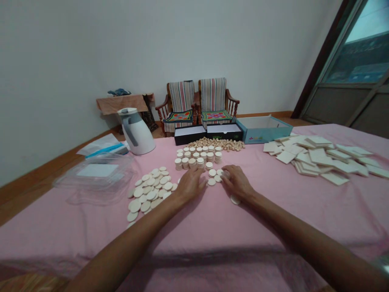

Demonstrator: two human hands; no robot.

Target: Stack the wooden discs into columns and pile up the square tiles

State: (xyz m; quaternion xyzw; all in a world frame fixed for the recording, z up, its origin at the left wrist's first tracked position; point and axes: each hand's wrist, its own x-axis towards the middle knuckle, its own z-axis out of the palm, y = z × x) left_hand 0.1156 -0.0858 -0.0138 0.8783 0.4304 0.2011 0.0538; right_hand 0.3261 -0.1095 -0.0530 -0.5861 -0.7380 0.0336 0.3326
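Note:
Both my hands rest on a pink tablecloth (212, 227) in the middle of the table. My left hand (190, 184) lies palm down with fingers stretched toward a few loose pale wooden discs (213, 177). My right hand (236, 181) lies on the other side of those discs, fingers curled, its fingertips on a disc; another disc (234, 200) peeks out beside its wrist. Just beyond stand neat stacks of discs (199, 157). A spread pile of flat discs (150, 190) lies left of my left hand.
Small wooden beads (217, 144) lie heaped behind the stacks, before two black boxes (208, 133) and an open blue box (261, 129). Square wooden tiles (322, 158) cover the right side. A white jug (136, 130) and clear plastic container (95, 178) stand left. Two chairs stand by the wall.

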